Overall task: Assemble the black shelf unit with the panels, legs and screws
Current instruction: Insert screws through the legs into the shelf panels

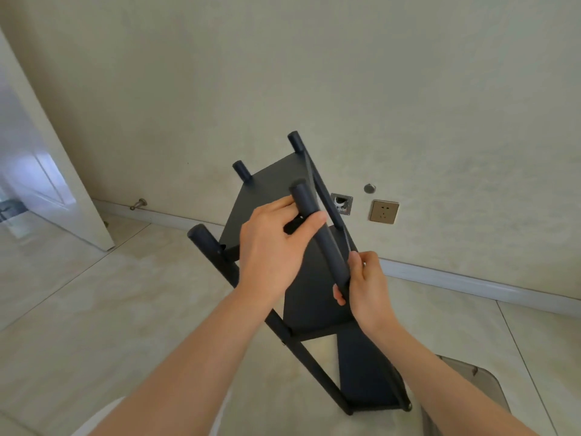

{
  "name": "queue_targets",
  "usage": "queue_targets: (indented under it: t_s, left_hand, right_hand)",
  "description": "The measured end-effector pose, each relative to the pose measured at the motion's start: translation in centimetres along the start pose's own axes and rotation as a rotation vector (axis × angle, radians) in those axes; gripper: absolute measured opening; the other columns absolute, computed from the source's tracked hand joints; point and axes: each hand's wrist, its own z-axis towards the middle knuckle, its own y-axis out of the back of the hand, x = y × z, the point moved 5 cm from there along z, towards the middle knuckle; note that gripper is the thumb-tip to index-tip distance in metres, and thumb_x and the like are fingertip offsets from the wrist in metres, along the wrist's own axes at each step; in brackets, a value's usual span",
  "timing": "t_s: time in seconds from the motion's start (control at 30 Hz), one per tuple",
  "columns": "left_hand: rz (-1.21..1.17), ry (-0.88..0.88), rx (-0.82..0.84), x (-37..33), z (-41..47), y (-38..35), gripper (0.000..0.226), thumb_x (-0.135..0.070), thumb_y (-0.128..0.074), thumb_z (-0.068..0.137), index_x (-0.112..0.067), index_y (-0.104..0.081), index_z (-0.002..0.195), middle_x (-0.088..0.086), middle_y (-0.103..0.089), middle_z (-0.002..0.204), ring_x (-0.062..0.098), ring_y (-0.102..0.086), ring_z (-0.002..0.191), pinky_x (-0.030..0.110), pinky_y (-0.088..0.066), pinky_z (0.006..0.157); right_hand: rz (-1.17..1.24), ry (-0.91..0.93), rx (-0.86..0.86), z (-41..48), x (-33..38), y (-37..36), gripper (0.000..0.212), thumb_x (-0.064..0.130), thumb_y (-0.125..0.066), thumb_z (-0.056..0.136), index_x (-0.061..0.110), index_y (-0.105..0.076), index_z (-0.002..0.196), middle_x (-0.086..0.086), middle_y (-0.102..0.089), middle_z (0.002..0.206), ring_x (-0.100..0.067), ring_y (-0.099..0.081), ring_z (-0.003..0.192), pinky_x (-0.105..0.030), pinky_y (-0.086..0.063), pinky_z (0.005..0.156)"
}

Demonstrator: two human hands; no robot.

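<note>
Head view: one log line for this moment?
left hand: grips leg, upper part | right hand: grips leg, lower end | shelf: tilted

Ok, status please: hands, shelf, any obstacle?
Left hand grips the leg high, right hand grips it low. Shelf unit tilted. Nothing in the way.

1. The bare left forearm [195, 350] rises from the lower left, and the bare right forearm [440, 372] rises from the lower right. They converge toward the middle.
2. The left hand [273, 247] shows its back to the camera, with fingers and thumb curled round the upper part of a black leg [317, 228].
3. The right hand [367, 287] sits lower and grips the same leg near its lower end, fingers wrapped tight.
</note>
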Motion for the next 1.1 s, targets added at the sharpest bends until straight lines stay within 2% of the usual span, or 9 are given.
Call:
queue_targets:
  t_s: [0.1, 0.23, 0.37, 0.47, 0.57, 0.63, 0.67, 0.73, 1.1]
  left_hand:
    - [-0.115, 0.114, 0.052, 2.0, -1.2, 2.2, 0.016, -0.039, -0.064, 0.093, -0.026, -0.073, 0.094, -0.017, -0.065, 0.080, 0.002, -0.063, 0.083, 0.020, -0.046, 0.076]
    - [-0.179, 0.307, 0.118, 5.6, -2.2, 5.6, 0.006, -0.034, -0.066, 0.092, -0.038, -0.069, 0.090, -0.003, -0.068, 0.080, 0.003, -0.062, 0.078, 0.007, -0.043, 0.068]
    - [-0.183, 0.514, 0.134, 10.0, -3.0, 8.6, 0.012, -0.039, -0.070, 0.087, -0.027, -0.075, 0.088, 0.003, -0.072, 0.084, 0.018, -0.065, 0.085, 0.026, -0.046, 0.077]
    - [-0.250, 0.622, 0.143, 12.4, -3.8, 9.6, 0.008, -0.036, -0.071, 0.084, -0.034, -0.074, 0.092, -0.011, -0.074, 0.081, 0.009, -0.064, 0.090, 0.026, -0.042, 0.076]
    - [-0.304, 0.675, 0.168, 14.6, -4.3, 10.3, 0.035, -0.042, -0.072, 0.074, -0.030, -0.074, 0.107, -0.010, -0.074, 0.104, 0.008, -0.062, 0.102, 0.025, -0.039, 0.077]
    - [-0.307, 0.722, 0.193, 15.7, -4.8, 10.7, 0.043, -0.042, -0.072, 0.069, -0.024, -0.075, 0.108, -0.015, -0.073, 0.109, 0.012, -0.059, 0.113, 0.034, -0.041, 0.093]
    - [-0.305, 0.745, 0.205, 16.2, -5.0, 10.8, 0.042, -0.041, -0.073, 0.068, -0.022, -0.076, 0.106, -0.020, -0.073, 0.109, 0.016, -0.057, 0.120, 0.045, -0.037, 0.106]
    - [-0.322, 0.794, 0.225, 17.1, -5.7, 10.5, 0.040, -0.037, -0.074, 0.067, -0.018, -0.076, 0.102, -0.026, -0.072, 0.109, 0.019, -0.054, 0.126, 0.059, -0.023, 0.117]
    - [-0.424, 0.936, 0.293, 23.6, -8.3, 6.9, 0.049, -0.028, -0.080, 0.059, -0.016, -0.075, 0.107, -0.011, -0.076, 0.108, 0.021, -0.060, 0.121, 0.049, -0.025, 0.121]
  right_hand:
    - [-0.022, 0.006, 0.058, -0.8, 0.0, -2.2, 0.014, 0.032, -0.036, 0.105, 0.019, -0.041, 0.106, -0.016, -0.059, 0.095, -0.014, -0.060, 0.057, -0.015, -0.047, 0.045]
    - [-0.010, -0.019, 0.145, -1.5, -0.6, -5.7, 0.013, 0.032, -0.036, 0.106, 0.020, -0.042, 0.103, -0.015, -0.059, 0.096, -0.016, -0.062, 0.062, -0.018, -0.051, 0.049]
    - [-0.011, -0.007, 0.216, -2.2, -1.3, -8.7, 0.018, 0.032, -0.035, 0.106, 0.016, -0.042, 0.112, -0.011, -0.061, 0.086, -0.014, -0.064, 0.059, -0.021, -0.053, 0.054]
    - [0.003, -0.017, 0.243, -2.5, -1.7, -10.3, 0.018, 0.031, -0.037, 0.105, 0.017, -0.042, 0.115, -0.011, -0.061, 0.086, -0.014, -0.065, 0.059, -0.022, -0.055, 0.056]
    - [-0.008, -0.020, 0.271, -2.5, -2.3, -11.4, 0.019, 0.031, -0.036, 0.105, 0.017, -0.041, 0.116, -0.018, -0.065, 0.091, -0.011, -0.064, 0.054, -0.020, -0.054, 0.055]
    - [-0.044, -0.017, 0.280, -2.5, -3.0, -12.0, 0.019, 0.032, -0.036, 0.105, 0.017, -0.041, 0.117, -0.019, -0.067, 0.090, -0.008, -0.063, 0.050, -0.017, -0.053, 0.053]
    - [-0.054, -0.018, 0.281, -2.5, -3.4, -12.2, 0.020, 0.032, -0.036, 0.105, 0.018, -0.041, 0.118, -0.018, -0.068, 0.088, -0.008, -0.063, 0.051, -0.017, -0.053, 0.052]
    - [-0.067, -0.026, 0.275, -2.3, -4.3, -12.4, 0.020, 0.033, -0.036, 0.105, 0.020, -0.041, 0.119, -0.015, -0.069, 0.086, -0.009, -0.065, 0.054, -0.017, -0.053, 0.053]
    - [-0.177, 0.005, 0.269, -0.1, -9.5, -12.6, 0.015, 0.034, -0.036, 0.104, 0.022, -0.043, 0.112, -0.007, -0.070, 0.072, -0.010, -0.068, 0.057, -0.019, -0.053, 0.055]
